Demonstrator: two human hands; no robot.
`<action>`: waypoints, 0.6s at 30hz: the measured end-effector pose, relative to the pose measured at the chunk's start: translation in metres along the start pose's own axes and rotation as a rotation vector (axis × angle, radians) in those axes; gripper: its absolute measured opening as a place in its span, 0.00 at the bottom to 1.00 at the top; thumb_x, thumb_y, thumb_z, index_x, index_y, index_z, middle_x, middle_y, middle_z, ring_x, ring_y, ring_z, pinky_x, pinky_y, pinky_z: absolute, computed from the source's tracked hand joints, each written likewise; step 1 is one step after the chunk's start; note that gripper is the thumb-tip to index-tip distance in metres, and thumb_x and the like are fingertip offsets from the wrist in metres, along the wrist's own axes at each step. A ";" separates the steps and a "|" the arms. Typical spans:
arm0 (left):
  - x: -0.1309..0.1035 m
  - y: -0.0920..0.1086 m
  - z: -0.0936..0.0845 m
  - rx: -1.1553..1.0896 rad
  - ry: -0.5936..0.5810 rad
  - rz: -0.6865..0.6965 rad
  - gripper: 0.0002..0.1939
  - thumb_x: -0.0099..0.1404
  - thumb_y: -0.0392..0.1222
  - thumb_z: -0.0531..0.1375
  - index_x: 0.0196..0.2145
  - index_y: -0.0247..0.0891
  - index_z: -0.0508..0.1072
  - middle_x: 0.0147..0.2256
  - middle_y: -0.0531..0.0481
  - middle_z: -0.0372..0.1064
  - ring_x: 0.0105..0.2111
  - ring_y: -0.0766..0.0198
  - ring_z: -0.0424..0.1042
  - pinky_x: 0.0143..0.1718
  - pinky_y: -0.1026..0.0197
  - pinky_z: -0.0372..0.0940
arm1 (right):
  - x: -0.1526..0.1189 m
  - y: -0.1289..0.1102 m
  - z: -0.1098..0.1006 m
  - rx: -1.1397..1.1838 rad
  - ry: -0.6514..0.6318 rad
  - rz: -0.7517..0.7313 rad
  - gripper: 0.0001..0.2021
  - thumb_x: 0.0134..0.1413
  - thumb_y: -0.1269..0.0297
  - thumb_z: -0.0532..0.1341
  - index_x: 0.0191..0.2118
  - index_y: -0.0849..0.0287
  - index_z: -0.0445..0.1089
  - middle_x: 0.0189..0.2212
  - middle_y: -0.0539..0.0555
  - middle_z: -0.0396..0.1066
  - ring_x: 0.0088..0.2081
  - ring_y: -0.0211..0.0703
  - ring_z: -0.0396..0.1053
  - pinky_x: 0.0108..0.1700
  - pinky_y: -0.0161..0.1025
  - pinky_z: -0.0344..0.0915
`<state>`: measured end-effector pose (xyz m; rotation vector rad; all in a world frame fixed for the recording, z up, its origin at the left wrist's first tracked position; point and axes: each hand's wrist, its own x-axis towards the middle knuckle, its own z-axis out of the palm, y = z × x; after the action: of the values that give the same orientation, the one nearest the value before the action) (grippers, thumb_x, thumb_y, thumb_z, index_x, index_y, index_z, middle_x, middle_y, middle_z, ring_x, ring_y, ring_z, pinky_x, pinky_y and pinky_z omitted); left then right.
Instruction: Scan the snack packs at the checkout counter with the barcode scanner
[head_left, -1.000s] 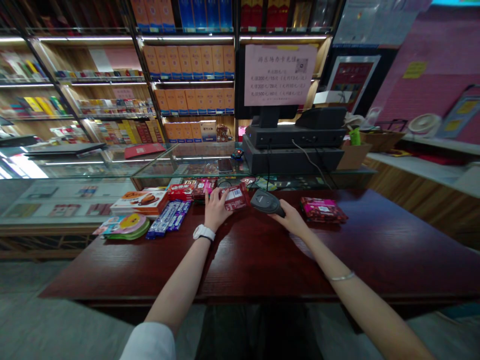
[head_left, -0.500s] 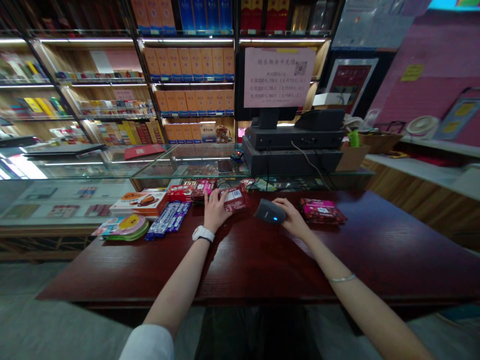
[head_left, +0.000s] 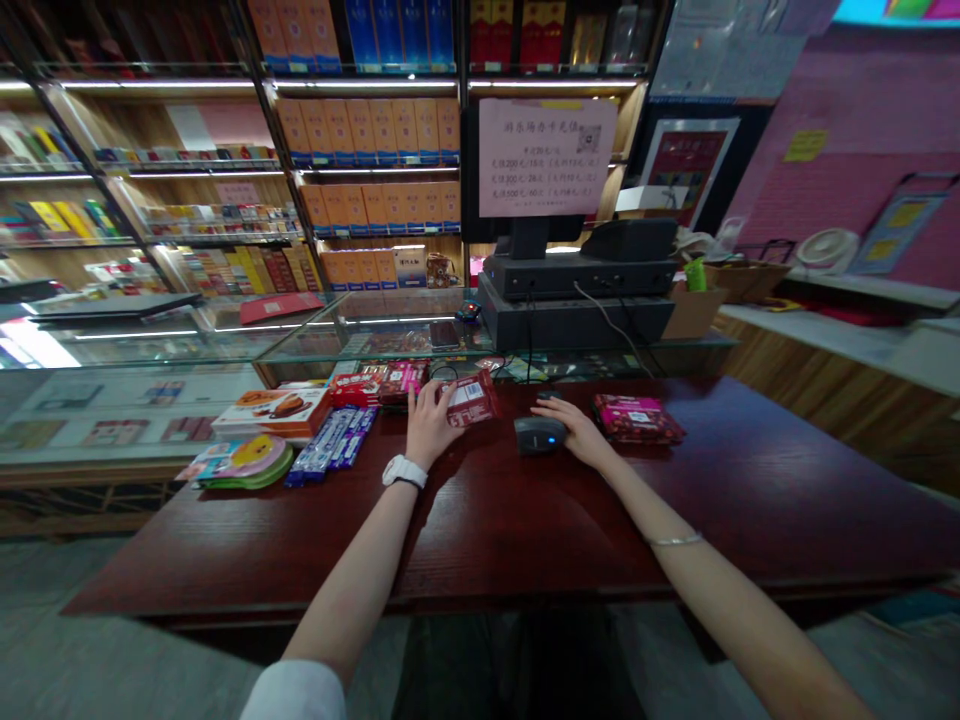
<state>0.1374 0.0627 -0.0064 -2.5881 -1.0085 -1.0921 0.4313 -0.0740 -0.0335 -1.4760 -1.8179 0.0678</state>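
My left hand is closed on a dark red snack packet, its barcode label facing me, at the far middle of the table. A grey barcode scanner with a lit blue light is low at the table, to the right of that packet. The fingers of my right hand lie across its handle, whose end shows beyond them. Right of this hand is a small stack of red and pink snack packets. More red and pink packets lie behind my left hand.
Blue wrapped bars, an orange and white box and round colourful packs lie at the table's left. Beyond the dark wooden table stands a glass counter with a monitor and a black cash-register base.
My right hand has lowered and turned the scanner, so its handle end now shows past the fingers. My left hand and its packet stay nearly in place. The view has shifted slightly.
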 end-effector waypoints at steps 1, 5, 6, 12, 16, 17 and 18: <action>0.000 0.000 0.000 -0.003 0.001 -0.001 0.36 0.55 0.49 0.66 0.60 0.39 0.66 0.55 0.36 0.64 0.59 0.45 0.61 0.67 0.37 0.41 | 0.000 0.001 0.000 -0.007 -0.003 0.004 0.30 0.47 0.79 0.55 0.55 0.48 0.71 0.59 0.53 0.68 0.64 0.51 0.59 0.65 0.61 0.54; 0.000 0.000 0.000 -0.003 0.003 -0.010 0.36 0.55 0.49 0.66 0.60 0.40 0.65 0.56 0.36 0.63 0.59 0.44 0.61 0.67 0.37 0.41 | -0.002 0.005 -0.001 -0.031 -0.046 0.023 0.31 0.46 0.81 0.54 0.55 0.46 0.72 0.58 0.52 0.69 0.63 0.49 0.61 0.65 0.61 0.55; 0.000 0.000 0.000 -0.001 0.003 -0.012 0.36 0.54 0.49 0.66 0.60 0.40 0.65 0.56 0.36 0.63 0.60 0.44 0.61 0.67 0.37 0.41 | -0.002 0.006 -0.001 -0.037 -0.055 0.028 0.31 0.46 0.81 0.54 0.55 0.46 0.72 0.58 0.52 0.69 0.63 0.49 0.61 0.66 0.60 0.55; 0.000 0.001 -0.001 -0.005 -0.005 -0.006 0.35 0.55 0.50 0.66 0.59 0.38 0.66 0.56 0.36 0.63 0.59 0.45 0.61 0.67 0.38 0.41 | -0.006 0.013 -0.006 -0.057 -0.084 0.046 0.35 0.42 0.84 0.53 0.54 0.47 0.72 0.57 0.51 0.69 0.62 0.47 0.62 0.66 0.58 0.55; 0.001 0.001 -0.002 -0.005 0.000 -0.012 0.36 0.54 0.49 0.67 0.59 0.38 0.66 0.56 0.36 0.63 0.59 0.44 0.62 0.67 0.38 0.42 | -0.007 0.009 -0.012 -0.047 -0.081 0.087 0.35 0.42 0.85 0.51 0.52 0.47 0.74 0.57 0.51 0.70 0.60 0.46 0.65 0.65 0.56 0.57; 0.001 0.001 -0.002 -0.004 0.006 -0.013 0.36 0.54 0.49 0.67 0.59 0.38 0.67 0.56 0.36 0.63 0.59 0.44 0.62 0.67 0.38 0.42 | -0.006 0.007 -0.014 -0.042 -0.068 0.099 0.34 0.43 0.84 0.50 0.52 0.48 0.74 0.56 0.51 0.71 0.60 0.45 0.66 0.65 0.56 0.58; 0.001 0.001 -0.003 -0.004 0.013 -0.015 0.35 0.54 0.49 0.67 0.59 0.38 0.67 0.56 0.36 0.63 0.59 0.44 0.62 0.67 0.38 0.42 | -0.005 0.003 -0.015 -0.038 -0.049 0.109 0.32 0.45 0.83 0.50 0.52 0.48 0.74 0.56 0.51 0.71 0.59 0.45 0.67 0.65 0.55 0.59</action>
<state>0.1370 0.0615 -0.0032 -2.5775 -1.0249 -1.1141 0.4422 -0.0832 -0.0270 -1.6128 -1.7850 0.1253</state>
